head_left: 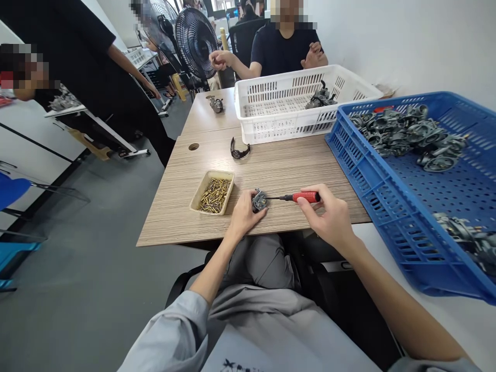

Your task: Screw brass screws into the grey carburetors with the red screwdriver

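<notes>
My left hand (245,213) is closed around a small grey metal carburetor (259,200) on the table near its front edge. In my right hand (328,213) is a screwdriver (306,197) with a red and black handle, held level. Its dark shaft points left, and the tip meets the right side of the carburetor; the exact contact spot is too small to make out. Just left of my left hand stands a cream tray (194,204) full of small brass-coloured parts (215,195).
A wristwatch (239,152) lies farther back on the table (174,181). A white crate (287,129) and a blue crate (349,155), both with metal parts inside, stand behind and to the right. Another part (216,105) sits at the back left. A person (287,49) sits opposite.
</notes>
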`<action>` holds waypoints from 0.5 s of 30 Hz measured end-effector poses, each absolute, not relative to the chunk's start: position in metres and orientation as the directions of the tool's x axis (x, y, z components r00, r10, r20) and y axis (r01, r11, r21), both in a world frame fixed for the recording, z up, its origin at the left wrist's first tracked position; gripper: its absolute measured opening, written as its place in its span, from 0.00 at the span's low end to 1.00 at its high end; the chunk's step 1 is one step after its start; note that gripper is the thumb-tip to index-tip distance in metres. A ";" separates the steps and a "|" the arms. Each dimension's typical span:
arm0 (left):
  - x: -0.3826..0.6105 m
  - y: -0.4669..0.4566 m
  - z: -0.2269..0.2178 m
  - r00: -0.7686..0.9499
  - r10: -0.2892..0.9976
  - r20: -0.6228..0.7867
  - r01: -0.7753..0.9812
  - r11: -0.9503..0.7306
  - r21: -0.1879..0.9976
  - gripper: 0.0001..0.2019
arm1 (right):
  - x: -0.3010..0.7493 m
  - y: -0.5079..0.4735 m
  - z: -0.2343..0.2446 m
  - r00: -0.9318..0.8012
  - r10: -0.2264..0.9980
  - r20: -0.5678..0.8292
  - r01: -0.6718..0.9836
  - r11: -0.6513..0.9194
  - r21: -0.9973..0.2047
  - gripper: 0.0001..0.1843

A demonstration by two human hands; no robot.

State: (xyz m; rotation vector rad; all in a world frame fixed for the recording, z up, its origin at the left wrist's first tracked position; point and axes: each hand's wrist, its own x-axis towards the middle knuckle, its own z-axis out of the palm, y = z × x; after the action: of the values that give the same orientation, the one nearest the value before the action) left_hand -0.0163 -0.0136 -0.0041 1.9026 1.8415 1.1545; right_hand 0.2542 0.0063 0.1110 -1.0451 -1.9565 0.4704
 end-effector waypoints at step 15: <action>-0.017 -0.014 -0.003 -0.122 0.914 0.388 0.696 -0.200 0.689 0.35 | 0.256 0.009 0.111 -0.302 0.800 0.519 0.490 0.597 -0.635 0.09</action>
State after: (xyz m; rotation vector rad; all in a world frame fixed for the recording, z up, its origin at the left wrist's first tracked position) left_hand -0.0171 -0.0136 -0.0031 1.8902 1.8001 1.2248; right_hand 0.2560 0.0087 0.1106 -1.0255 -1.9656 0.4553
